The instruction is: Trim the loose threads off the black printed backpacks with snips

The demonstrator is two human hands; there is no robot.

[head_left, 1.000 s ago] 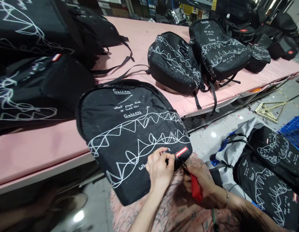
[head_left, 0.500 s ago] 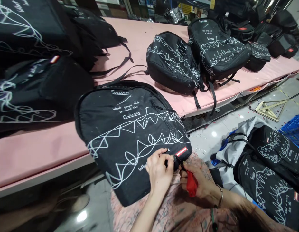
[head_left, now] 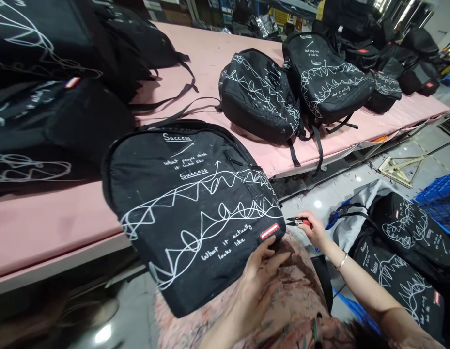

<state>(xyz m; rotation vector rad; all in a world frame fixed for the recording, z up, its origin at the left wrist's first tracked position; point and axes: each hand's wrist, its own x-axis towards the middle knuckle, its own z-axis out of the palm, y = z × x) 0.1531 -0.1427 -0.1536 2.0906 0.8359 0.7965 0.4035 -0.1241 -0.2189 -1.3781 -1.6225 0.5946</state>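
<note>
A black backpack (head_left: 195,208) with white scribbled lines and lettering lies tilted across my lap, its top against the table edge. My left hand (head_left: 259,266) is at its lower right corner, fingers spread and extended, just below the small red label (head_left: 269,231). My right hand (head_left: 314,230) is off the bag's right side, closed around thread snips (head_left: 299,221) with red handles. The snips' dark blades point left toward the bag's corner and stand apart at the tips.
A pink-covered table (head_left: 65,232) carries more black backpacks (head_left: 259,97), several at its far end and a dark pile (head_left: 65,131) at the left. To the right, bags (head_left: 395,271) sit in a grey-white sack (head_left: 366,196) near a blue crate (head_left: 437,203).
My right hand has drawn the snips away to the right from the bag's corner. The left hand has unpinched and moved slightly down, uncovering the lower lettering.
</note>
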